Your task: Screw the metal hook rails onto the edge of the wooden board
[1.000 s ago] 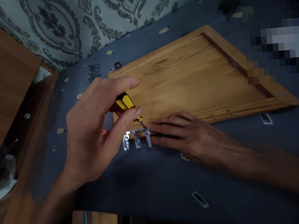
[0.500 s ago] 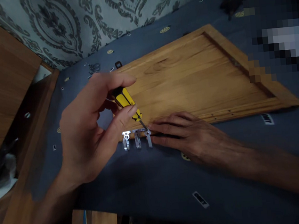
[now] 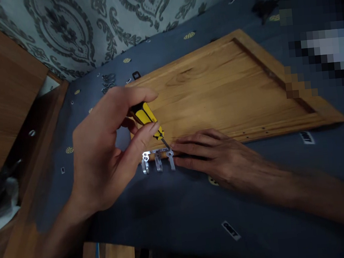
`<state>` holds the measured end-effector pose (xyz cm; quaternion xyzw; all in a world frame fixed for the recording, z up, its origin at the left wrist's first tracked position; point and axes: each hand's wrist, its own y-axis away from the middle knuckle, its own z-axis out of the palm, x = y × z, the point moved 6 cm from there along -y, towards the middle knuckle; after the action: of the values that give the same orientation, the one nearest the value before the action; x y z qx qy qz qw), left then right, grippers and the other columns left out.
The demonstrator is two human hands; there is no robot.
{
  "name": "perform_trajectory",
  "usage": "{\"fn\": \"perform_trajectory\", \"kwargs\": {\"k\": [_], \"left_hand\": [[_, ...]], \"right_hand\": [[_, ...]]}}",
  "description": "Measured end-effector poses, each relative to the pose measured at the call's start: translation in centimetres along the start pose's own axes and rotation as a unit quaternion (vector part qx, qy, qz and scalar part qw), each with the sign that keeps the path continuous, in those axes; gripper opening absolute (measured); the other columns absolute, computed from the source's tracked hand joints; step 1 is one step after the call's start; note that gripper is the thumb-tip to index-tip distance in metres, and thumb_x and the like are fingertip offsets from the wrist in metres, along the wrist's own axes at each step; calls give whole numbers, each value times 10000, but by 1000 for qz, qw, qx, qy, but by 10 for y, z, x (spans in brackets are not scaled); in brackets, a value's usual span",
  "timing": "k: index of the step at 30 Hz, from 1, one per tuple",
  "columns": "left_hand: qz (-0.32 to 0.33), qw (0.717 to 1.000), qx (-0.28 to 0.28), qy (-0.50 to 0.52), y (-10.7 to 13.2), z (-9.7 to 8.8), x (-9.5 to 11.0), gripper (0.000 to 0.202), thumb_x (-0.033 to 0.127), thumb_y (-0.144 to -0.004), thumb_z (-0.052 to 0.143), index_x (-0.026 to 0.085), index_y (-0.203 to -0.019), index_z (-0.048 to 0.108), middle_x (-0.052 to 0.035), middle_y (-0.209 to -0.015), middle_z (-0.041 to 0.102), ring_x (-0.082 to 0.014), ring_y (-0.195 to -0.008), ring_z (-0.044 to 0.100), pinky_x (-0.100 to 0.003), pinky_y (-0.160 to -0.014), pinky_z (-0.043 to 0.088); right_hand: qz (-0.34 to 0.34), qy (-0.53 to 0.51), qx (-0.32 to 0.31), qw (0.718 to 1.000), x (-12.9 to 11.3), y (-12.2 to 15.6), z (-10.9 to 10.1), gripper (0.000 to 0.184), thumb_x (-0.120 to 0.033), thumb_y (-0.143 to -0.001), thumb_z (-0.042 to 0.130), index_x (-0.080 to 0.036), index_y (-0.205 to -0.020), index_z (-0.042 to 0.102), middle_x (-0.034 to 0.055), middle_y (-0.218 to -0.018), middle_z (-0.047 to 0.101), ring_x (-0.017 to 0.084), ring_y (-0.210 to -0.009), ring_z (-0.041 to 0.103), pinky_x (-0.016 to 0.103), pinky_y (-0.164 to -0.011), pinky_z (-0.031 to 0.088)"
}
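My left hand is closed round the yellow and black handle of a screwdriver. The shaft slants down to the right, and its tip meets the right end of a shiny metal hook rack. Three curved hooks hang from this rack, along the near edge of a framed wooden panel. From the right, my right hand lies palm down over that edge, thumb and forefinger pressed at the rack's right end beside the screwdriver tip. Whatever screw sits under the tip is too small to make out.
The panel lies on a dark blue patterned cloth. Behind the panel are small dark metal pieces and a dark square ring. Wooden furniture stands at left, and a patterned wall at the back. A blurred patch hides the upper right.
My left hand and the screwdriver handle have shifted very slightly to the right. The tip stays at the rack's right end. The right hand, rack and panel look unmoved.
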<state>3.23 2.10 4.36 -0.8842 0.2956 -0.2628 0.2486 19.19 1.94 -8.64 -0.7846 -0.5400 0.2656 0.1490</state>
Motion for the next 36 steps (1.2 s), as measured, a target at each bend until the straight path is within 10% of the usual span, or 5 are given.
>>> {"fn": "perform_trajectory", "kwargs": {"k": [36], "left_hand": [[-20,998,-23,49,2,3,-2,352,161,-940,688,326,-1248,645,2,-1108,684,-183,-882,693,-331,-723,634]], "right_hand": [[-15,6,18,1000,-1,-1,-2,454,-30,-941,422,-183,-1277,687,113,-1318,730,253,-1259,627,479,-1023,501]]}}
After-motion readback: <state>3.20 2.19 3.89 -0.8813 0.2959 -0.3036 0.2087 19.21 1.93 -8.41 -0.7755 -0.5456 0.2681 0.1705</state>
